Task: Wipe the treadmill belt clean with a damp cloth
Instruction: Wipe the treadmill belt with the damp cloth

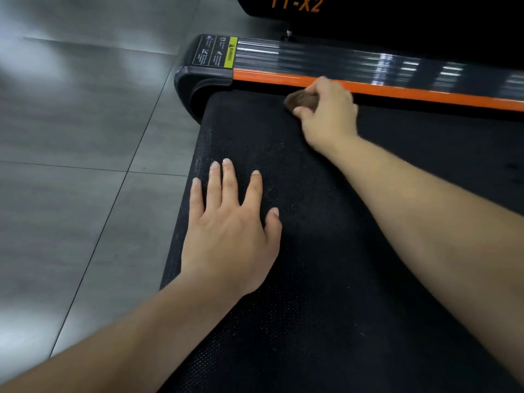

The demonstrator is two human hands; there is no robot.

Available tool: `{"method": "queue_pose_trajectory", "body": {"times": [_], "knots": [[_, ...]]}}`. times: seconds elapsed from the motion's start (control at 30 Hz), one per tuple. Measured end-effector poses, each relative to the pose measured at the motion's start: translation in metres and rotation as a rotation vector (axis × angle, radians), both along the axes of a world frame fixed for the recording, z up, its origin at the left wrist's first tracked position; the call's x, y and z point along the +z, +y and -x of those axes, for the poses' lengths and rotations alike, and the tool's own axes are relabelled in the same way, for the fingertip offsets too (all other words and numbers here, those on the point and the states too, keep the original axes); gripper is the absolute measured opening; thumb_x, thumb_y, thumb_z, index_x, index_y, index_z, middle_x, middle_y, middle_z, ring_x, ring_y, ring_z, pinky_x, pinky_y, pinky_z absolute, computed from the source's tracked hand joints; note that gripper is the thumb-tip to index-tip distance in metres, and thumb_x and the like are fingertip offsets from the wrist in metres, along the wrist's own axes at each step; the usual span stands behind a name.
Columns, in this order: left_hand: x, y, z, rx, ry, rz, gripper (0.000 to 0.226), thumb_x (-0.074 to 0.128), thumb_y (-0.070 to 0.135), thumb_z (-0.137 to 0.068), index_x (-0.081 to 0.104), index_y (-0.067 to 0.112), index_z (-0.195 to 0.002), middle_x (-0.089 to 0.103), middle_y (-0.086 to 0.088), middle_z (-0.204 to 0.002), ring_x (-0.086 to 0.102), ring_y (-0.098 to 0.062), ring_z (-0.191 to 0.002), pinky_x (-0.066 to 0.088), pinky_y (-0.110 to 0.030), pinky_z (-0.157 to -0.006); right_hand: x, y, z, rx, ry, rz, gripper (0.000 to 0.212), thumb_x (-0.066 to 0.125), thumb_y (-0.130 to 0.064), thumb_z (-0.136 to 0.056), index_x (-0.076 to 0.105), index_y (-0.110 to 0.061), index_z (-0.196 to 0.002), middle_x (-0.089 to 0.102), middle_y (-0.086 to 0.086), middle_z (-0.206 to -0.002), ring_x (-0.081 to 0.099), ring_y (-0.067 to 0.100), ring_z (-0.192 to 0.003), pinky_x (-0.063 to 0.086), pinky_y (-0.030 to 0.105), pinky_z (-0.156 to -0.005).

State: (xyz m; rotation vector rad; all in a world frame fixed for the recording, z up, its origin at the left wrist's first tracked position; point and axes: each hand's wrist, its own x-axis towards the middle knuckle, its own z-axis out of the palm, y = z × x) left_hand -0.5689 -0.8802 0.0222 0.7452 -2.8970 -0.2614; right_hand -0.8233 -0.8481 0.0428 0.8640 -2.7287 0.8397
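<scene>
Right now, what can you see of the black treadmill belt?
The belt is black with a fine dotted, rubbery-looking texture and faint pale specks near its middle. It lies flat and curves down at the end by the dark end cap. The left hand rests flat on it, fingers spread. The right hand holds a bunched brown cloth at its far edge, beside the orange side rail.
</scene>
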Motion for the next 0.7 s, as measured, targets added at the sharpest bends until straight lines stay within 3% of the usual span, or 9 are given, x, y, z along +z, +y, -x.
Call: {"method": "queue_pose_trajectory", "body": {"times": [0.1,0.27,0.43,0.5,0.6,0.7], "knots": [[0.000,0.000,0.000,0.007,-0.002,0.006,0.072,0.014,0.054,-0.097,0.024,0.021,-0.160,0.014,-0.021,-0.167,0.006,-0.033,-0.156,0.008,-0.054,-0.125,0.000,0.029,-0.019,0.317,-0.018,-0.028,0.027,0.071,-0.036,-0.087,0.062,-0.026,-0.110,0.064,-0.003,-0.114,0.054,0.018,-0.107,0.042,0.036,-0.095],[0.002,0.001,0.001,0.008,-0.037,-0.004,0.073,0.010,0.055,-0.096,0.014,0.024,-0.161,0.005,-0.018,-0.168,-0.003,-0.031,-0.156,0.002,-0.051,-0.126,0.012,0.041,0.013,-0.017,-0.081,-0.060,0.030,0.067,-0.036,-0.091,0.056,-0.023,-0.116,0.059,0.003,-0.120,0.053,0.028,-0.115,0.043,0.050,-0.101],[0.003,0.000,0.001,0.011,-0.059,-0.012,0.072,0.010,0.055,-0.096,0.014,0.024,-0.161,0.004,-0.018,-0.168,-0.004,-0.031,-0.156,0.002,-0.051,-0.126,-0.006,0.074,-0.071,0.458,-0.041,-0.088,0.027,0.061,-0.041,-0.087,0.057,-0.025,-0.108,0.060,-0.001,-0.108,0.055,0.024,-0.104,0.043,0.043,-0.093],[0.003,0.000,0.000,0.010,-0.057,-0.017,0.071,0.010,0.054,-0.097,0.014,0.024,-0.161,0.005,-0.018,-0.168,-0.003,-0.031,-0.156,0.002,-0.051,-0.126,-0.001,0.084,-0.051,0.383,0.031,-0.144,0.031,0.058,-0.044,-0.086,0.056,-0.023,-0.108,0.059,0.001,-0.108,0.055,0.028,-0.104,0.045,0.047,-0.093],[0.003,0.000,0.000,0.014,-0.046,-0.015,0.071,0.012,0.053,-0.097,0.016,0.024,-0.161,0.006,-0.018,-0.168,-0.002,-0.031,-0.156,0.001,-0.051,-0.126,0.009,0.080,-0.023,0.051,-0.030,-0.104,0.028,0.062,-0.040,-0.092,0.054,-0.022,-0.111,0.056,0.003,-0.112,0.053,0.031,-0.110,0.044,0.047,-0.096],[0.003,-0.001,0.001,0.017,-0.054,-0.016,0.071,0.012,0.053,-0.097,0.016,0.024,-0.161,0.006,-0.018,-0.168,-0.003,-0.030,-0.156,0.001,-0.051,-0.126,0.001,0.082,-0.062,0.151,0.048,-0.180,0.028,0.057,-0.040,-0.096,0.052,-0.020,-0.115,0.053,0.005,-0.116,0.048,0.027,-0.109,0.036,0.043,-0.093]]}}
